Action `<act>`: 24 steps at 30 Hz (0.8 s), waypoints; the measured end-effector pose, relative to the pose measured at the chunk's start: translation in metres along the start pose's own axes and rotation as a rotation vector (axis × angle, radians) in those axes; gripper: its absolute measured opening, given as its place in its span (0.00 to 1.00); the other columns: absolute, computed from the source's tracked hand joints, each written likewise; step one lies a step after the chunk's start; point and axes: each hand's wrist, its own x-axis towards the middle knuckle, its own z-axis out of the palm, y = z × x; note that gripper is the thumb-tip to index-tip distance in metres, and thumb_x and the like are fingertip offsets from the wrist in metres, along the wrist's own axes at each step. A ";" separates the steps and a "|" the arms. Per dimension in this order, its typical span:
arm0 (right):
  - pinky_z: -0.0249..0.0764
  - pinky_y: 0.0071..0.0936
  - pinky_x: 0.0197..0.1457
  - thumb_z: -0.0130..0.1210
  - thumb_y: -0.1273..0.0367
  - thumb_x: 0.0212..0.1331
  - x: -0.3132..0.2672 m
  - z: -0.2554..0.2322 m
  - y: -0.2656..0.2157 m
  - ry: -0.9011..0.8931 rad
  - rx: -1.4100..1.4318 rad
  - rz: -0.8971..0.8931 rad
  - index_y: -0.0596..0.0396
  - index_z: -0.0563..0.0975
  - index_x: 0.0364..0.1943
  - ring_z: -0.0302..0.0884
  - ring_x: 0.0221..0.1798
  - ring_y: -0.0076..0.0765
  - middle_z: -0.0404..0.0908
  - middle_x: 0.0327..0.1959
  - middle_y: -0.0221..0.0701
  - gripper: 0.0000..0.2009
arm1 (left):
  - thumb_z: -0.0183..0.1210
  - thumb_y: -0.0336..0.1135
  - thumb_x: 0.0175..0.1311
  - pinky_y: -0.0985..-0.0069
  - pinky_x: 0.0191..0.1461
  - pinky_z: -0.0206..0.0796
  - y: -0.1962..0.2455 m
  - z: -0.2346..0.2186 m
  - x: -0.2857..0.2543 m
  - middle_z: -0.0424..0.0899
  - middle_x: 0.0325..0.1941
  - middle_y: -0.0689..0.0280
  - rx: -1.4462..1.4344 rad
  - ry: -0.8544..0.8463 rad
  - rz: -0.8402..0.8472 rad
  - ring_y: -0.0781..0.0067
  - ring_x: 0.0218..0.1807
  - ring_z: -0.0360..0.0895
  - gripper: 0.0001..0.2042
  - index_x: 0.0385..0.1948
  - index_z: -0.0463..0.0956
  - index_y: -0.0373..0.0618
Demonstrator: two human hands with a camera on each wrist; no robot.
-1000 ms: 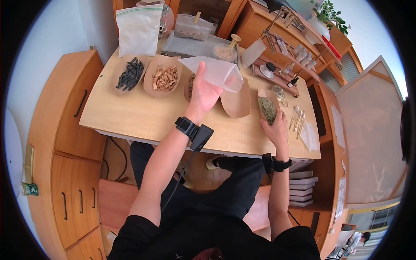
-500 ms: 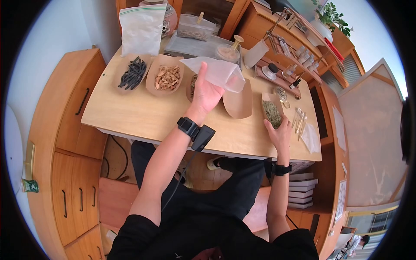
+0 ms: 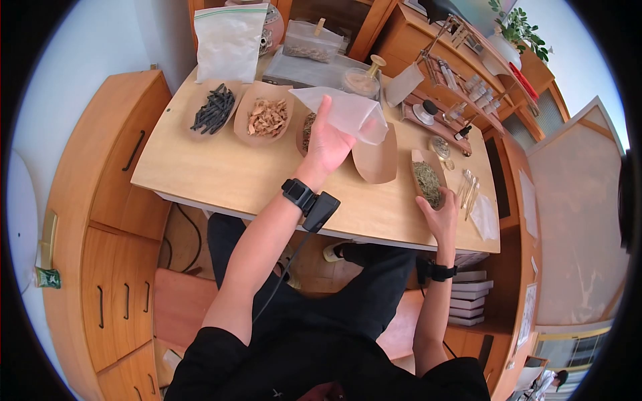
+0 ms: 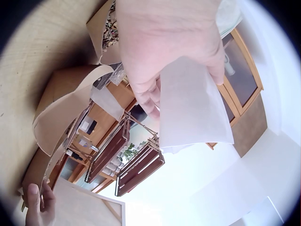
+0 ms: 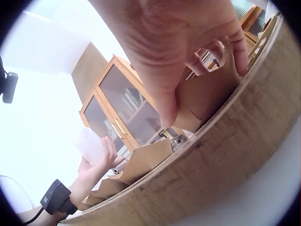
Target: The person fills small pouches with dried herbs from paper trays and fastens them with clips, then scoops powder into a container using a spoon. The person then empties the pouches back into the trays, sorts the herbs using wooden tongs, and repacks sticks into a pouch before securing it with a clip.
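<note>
I see a brown paper tray of tan chips [image 3: 264, 91] on the pale wooden counter [image 3: 267, 177]; farther along, above it, the left hand [image 3: 330, 144] grasps a translucent white bag [image 3: 351, 113]; near the counter's right end, the right hand [image 3: 443, 217] grips a brown paper tray of dried green herbs [image 3: 422, 156].

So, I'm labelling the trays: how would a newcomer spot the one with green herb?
Start at the light wooden table, right-hand part in the head view. Just left of the thin tools is a narrow paper tray. Its greenish herb sets it apart; the next tray to its left shows bare paper.
</note>
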 end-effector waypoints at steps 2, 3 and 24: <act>0.68 0.44 0.61 0.72 0.54 0.44 -0.002 0.002 -0.001 0.011 -0.025 0.019 0.62 0.72 0.53 0.69 0.59 0.58 0.71 0.55 0.53 0.35 | 0.58 0.55 0.65 0.54 0.66 0.66 0.000 0.000 0.000 0.77 0.57 0.59 -0.015 0.008 -0.006 0.60 0.62 0.72 0.28 0.55 0.69 0.40; 0.68 0.45 0.62 0.72 0.52 0.44 -0.002 0.002 -0.001 0.019 -0.024 0.026 0.62 0.72 0.54 0.68 0.59 0.59 0.70 0.54 0.53 0.36 | 0.58 0.55 0.65 0.54 0.66 0.66 0.000 0.000 0.000 0.77 0.57 0.59 -0.013 0.010 -0.003 0.60 0.62 0.72 0.28 0.55 0.69 0.40; 0.68 0.36 0.58 0.71 0.63 0.47 0.000 -0.005 0.007 0.129 0.162 0.080 0.61 0.75 0.48 0.72 0.52 0.45 0.73 0.47 0.41 0.26 | 0.59 0.56 0.64 0.54 0.66 0.65 0.000 0.001 0.000 0.76 0.58 0.58 0.009 0.016 0.005 0.59 0.62 0.72 0.29 0.56 0.67 0.41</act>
